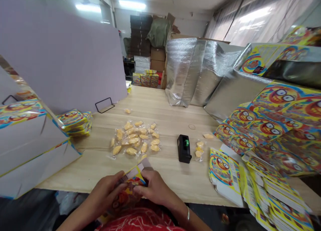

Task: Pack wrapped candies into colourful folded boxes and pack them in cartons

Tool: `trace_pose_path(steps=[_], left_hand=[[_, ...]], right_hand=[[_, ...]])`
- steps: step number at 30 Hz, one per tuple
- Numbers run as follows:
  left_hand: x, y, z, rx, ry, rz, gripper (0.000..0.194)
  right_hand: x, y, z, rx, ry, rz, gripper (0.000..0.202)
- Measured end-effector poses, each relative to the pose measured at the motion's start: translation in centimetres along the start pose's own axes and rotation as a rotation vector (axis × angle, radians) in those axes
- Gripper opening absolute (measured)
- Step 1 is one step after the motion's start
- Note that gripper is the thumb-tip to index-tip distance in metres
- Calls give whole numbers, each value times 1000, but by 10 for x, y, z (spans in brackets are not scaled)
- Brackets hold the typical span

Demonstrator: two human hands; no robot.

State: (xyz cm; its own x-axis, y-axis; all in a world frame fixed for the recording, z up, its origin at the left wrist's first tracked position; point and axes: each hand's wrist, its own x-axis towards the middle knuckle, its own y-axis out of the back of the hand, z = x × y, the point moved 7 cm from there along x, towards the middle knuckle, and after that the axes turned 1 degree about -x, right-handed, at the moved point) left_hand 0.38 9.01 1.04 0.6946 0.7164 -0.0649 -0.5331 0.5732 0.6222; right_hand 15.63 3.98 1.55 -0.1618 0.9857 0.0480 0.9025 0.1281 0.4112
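Observation:
Close to my body, over the table's front edge, I hold a colourful printed carton [136,177] in both hands. My left hand [109,187] grips its left side, and my right hand [154,186] has its thumb and fingers on the right side. A pale flap stands up at the carton's far end; its lower part is partly hidden by my hands. Just beyond lies a loose group of yellow pieces in clear wrappers [132,140]. To their right stands a black tape dispenser [184,149] with a green core.
Flat printed cartons [223,167] are stacked at the right, below a tall pile of printed boxes [268,124]. White open boxes [32,140] and a small carton stack [76,122] stand left. Silver foil bags [182,74] line the back. Two wrapped pieces [200,149] lie beside the dispenser.

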Motion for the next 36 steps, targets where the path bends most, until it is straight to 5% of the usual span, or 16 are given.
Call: trace_pose_path(steps=[5, 9, 15, 19, 22, 24, 27, 31, 36], left_hand=[[-9, 2, 14, 57, -53, -60, 23], [-6, 13, 15, 153, -29, 36, 23], [-5, -5, 16, 63, -21, -59, 23], [-1, 10, 28, 169, 35, 1, 48], [9, 25, 34, 158, 5, -11, 27], [16, 33, 40, 8, -42, -6, 18], [18, 43, 41, -373, 17, 149, 34], [10, 10, 38, -1019, 234, 152, 55], [0, -48, 44, -1587, 524, -142, 58]], right_hand=[[10, -15, -8, 324, 110, -322, 26], [34, -10, -9, 363, 181, -407, 37], [42, -34, 5, 176, 205, -526, 9], [44, -41, -6, 379, 133, -374, 7], [47, -31, -26, 331, 169, -242, 10], [47, -10, -37, 161, 247, -26, 14], [35, 32, -39, 3, 273, 428, 40], [33, 38, -13, 297, 101, 488, 78], [33, 38, -8, 363, 0, 609, 92]])
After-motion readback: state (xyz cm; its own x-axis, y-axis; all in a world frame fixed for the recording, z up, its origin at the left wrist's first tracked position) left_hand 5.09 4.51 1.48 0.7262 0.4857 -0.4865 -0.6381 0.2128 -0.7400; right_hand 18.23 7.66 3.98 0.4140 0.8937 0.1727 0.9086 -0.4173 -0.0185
